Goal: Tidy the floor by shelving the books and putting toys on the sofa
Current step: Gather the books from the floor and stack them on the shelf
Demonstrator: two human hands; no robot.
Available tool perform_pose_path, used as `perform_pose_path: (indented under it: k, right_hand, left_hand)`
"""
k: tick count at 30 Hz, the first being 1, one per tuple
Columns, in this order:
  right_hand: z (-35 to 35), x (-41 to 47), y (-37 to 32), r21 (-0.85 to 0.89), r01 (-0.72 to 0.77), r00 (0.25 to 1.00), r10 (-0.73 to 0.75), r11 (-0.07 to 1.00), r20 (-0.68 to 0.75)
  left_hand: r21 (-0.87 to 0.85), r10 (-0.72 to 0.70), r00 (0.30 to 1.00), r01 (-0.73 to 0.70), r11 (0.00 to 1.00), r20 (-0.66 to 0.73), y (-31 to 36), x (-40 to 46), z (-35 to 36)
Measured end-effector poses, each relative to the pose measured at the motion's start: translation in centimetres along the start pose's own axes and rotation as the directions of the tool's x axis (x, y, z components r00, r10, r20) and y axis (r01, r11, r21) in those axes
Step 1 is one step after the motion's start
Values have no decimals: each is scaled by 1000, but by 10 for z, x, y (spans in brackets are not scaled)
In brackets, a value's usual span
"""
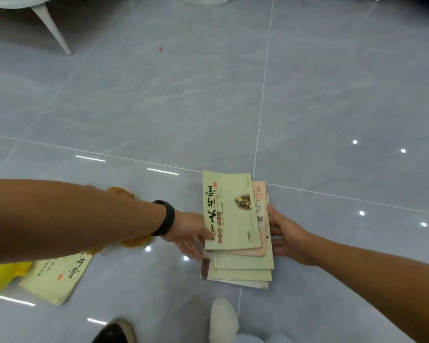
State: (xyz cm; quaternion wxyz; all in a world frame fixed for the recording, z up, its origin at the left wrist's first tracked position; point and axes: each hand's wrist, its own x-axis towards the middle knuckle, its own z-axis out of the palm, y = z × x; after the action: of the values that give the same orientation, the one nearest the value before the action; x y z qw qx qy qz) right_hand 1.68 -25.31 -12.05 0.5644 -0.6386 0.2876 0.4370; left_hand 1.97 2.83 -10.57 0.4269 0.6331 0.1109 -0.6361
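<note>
A fanned stack of thin books (240, 266), mostly pale green with one pink cover, lies low over the grey tiled floor in front of me. My left hand (187, 232) pinches the left edge of the top green book (229, 211), thumb on its cover. My right hand (286, 237) holds the stack's right edge, fingers curled under it. Another pale green book (56, 278) lies on the floor at lower left. A brown plush toy (134, 241) sits behind my left forearm, mostly hidden. A yellow toy (3, 276) shows at the left edge.
A pale chair with a slanted leg (53, 28) stands at the top left. A small red speck (160, 49) lies on the tiles. A dark shoe (117, 331) and a white sock (223, 320) are at the bottom.
</note>
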Motion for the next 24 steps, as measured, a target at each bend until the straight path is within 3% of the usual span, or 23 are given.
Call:
perform_pose_path:
  k: [3,5,6,9,12,18,21,24]
  right_hand:
    - [1,-4,9,-120,-2,1000,1,993,-2]
    - [4,-3,16,-165,16,1000,-17,986,-3]
    - [5,-3,18,-169,23,1000,-25,985,-9]
    - [9,-1,22,-171,46,998,-53,984,-38]
    - [10,4,25,-159,69,996,-77,985,-49]
    - [14,9,29,-71,212,967,-220,975,-131]
    - [26,1,31,92,213,971,-199,973,-135]
    - [45,-30,37,169,231,955,-190,958,-228]
  left_hand:
    - [525,88,996,-63,849,-23,-8,15,25]
    - [660,258,963,-141,738,-83,-11,21,26]
    - [661,328,934,-159,733,-139,-11,24,23]
    - [371,327,889,-199,907,-322,-7,32,14]
    - [36,172,927,-170,985,-334,4,37,11]
    - [-236,71,946,-151,960,-317,10,48,12]
    - [-351,53,918,-203,914,-393,14,55,18]
    - [-445,72,905,-274,852,-420,15,33,38]
